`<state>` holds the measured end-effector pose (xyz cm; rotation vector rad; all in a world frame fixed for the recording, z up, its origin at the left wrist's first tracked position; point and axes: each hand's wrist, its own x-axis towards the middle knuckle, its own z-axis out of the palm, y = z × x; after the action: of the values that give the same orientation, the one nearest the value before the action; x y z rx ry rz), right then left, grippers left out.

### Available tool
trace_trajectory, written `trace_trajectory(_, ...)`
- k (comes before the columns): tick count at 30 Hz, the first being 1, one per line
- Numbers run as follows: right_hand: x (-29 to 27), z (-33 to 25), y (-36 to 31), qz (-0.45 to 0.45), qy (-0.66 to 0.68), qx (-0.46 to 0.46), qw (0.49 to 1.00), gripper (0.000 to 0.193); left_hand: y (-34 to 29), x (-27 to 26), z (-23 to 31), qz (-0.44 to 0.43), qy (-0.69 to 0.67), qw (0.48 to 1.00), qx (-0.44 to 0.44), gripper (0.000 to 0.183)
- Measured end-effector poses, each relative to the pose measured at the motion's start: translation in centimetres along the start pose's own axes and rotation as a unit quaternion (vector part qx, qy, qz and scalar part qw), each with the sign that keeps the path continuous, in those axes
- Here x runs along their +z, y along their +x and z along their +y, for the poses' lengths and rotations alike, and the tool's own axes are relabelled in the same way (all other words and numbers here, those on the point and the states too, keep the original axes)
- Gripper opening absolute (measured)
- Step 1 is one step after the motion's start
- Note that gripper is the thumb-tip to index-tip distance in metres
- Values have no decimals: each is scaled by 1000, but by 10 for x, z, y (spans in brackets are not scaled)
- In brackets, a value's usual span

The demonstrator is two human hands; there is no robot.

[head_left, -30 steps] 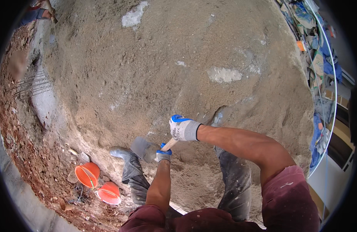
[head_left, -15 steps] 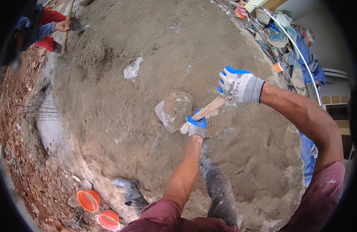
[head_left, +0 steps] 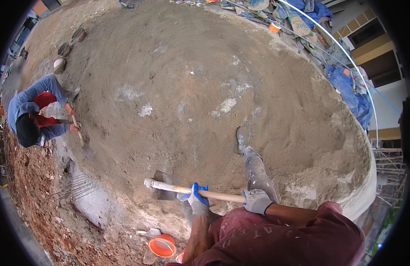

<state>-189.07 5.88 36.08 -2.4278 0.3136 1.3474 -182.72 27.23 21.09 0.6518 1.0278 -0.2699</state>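
A hoe (head_left: 225, 196) with a pale wooden handle lies nearly level across the front of my body. My left hand (head_left: 198, 200), in a white and blue glove, is wrapped round the middle of the handle. Closer to the handle's right end, my gloved right hand (head_left: 257, 202) is closed on it. The hoe's flat grey metal blade (head_left: 166, 191) is at the left end, over the near edge of the grey-brown sandy mix (head_left: 191, 133). Pale patches show in the mix, and one of my boots stands in it.
At the left, a co-worker (head_left: 41, 106) in blue bends over a wooden-handled tool at the mix's edge. Thin rods (head_left: 76, 188) stick out nearby. An orange bucket (head_left: 162, 246) stands at the near left. Crumpled sacks and blue tarpaulin (head_left: 347, 91) lie along the far right, beside a white pipe.
The hoe has been drawn back toward my body, its blade leaving the lump of mix and moving left. Both hands came down with it. My view has shifted, showing more of the co-worker.
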Motion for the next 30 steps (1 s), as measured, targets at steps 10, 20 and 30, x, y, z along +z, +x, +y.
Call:
trace_trajectory(10,-7,-114,39,273,333,-3,903,33,-83,43,99,-352,402,844,-39,80)
trace_trajectory(20,-61,-27,19,266,857,51,437,14,-189,98,44,-380,594,692,-154,30)
trace_trajectory(30,-119,313,91,275,834,209,431,8,-182,204,-100,-493,731,469,-51,51)
